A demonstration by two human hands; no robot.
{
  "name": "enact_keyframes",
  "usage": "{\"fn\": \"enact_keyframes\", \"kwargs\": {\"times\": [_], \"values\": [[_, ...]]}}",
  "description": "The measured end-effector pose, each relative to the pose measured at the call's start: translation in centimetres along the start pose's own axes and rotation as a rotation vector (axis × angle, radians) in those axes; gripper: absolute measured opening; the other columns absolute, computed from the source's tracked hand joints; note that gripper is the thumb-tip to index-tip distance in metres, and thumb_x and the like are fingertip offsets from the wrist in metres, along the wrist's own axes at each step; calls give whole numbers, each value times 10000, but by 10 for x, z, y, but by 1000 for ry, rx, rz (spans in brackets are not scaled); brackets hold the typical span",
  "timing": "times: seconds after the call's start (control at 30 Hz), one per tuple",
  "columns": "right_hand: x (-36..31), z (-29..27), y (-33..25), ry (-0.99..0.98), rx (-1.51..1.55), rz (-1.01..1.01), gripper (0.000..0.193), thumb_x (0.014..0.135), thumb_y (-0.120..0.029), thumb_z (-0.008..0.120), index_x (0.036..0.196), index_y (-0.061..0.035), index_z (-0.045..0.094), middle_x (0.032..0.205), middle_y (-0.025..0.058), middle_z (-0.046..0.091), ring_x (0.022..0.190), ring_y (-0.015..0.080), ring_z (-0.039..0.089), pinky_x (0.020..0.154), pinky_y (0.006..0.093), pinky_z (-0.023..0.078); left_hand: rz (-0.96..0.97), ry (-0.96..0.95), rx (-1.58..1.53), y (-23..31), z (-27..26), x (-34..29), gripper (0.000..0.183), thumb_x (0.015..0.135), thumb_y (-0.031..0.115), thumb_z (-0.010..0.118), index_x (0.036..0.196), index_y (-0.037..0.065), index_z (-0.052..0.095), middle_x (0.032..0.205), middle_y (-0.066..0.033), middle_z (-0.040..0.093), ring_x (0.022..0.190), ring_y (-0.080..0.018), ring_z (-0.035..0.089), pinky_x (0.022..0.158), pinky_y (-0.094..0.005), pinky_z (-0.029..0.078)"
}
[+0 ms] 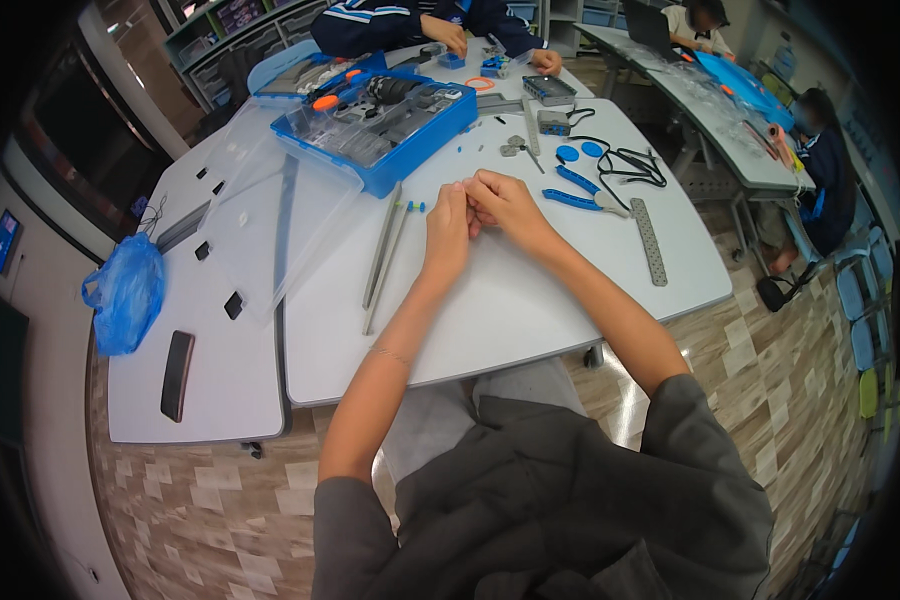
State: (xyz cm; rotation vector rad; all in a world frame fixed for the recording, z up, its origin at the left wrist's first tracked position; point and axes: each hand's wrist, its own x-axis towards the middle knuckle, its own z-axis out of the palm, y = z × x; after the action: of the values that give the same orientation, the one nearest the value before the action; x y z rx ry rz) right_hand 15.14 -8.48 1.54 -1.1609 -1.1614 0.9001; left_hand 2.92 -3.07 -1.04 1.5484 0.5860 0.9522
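Observation:
Above the white table [510,300], my left hand [449,232] and my right hand [510,208] meet, their fingers curled together. Whatever they hold between them is hidden by the fingers. Just left of my left hand lie long thin metal rods [382,260], with a small blue and green part [413,206] beside them. To the right of my right hand are blue-handled pliers [582,198], two blue discs [568,154] and a perforated grey metal strip [649,242]. A thin screwdriver-like rod [534,158] and small grey pieces [511,147] lie just beyond my hands.
A blue parts case [410,150] and its clear lid [290,220] fill the left. Black cables [630,163] lie at right by a grey module [553,123]. A blue plastic bag [130,295] and a phone [177,376] sit on the left table. Another person's hands [446,34] work opposite.

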Motion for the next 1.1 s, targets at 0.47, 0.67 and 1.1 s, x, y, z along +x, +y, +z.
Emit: {"fn": "enact_keyframes", "kwargs": {"times": [0.47, 0.67, 1.1], "values": [[-23, -126, -26, 85, -1177, 92, 474, 637, -356, 882, 954, -51, 706, 1008, 141, 674, 1007, 290, 611, 887, 392, 482, -98, -184, -521, 6, -10, 5, 450, 1083, 376, 306, 1139, -8, 533, 851, -94, 612, 731, -149, 554, 682, -274, 451], [-16, -102, -40, 338, -803, -224, 568, 683, -306, 848, 1137, -42, 633, 990, 130, 687, 912, 241, 669, 769, 333, 525, -151, -192, -470, 2, -12, 8, 465, 1072, 419, 334, 1108, 0, 532, 825, -87, 613, 703, -131, 549, 654, -265, 444], [-12, -58, -31, 269, 140, -353, 568, 854, -98, 733, 1333, 39, 461, 1217, 118, 572, 1099, 164, 599, 948, 297, 493, -204, -200, -497, 0, -10, 8, 434, 1070, 411, 356, 1093, 6, 511, 845, -100, 608, 704, -127, 560, 633, -248, 444]]}}
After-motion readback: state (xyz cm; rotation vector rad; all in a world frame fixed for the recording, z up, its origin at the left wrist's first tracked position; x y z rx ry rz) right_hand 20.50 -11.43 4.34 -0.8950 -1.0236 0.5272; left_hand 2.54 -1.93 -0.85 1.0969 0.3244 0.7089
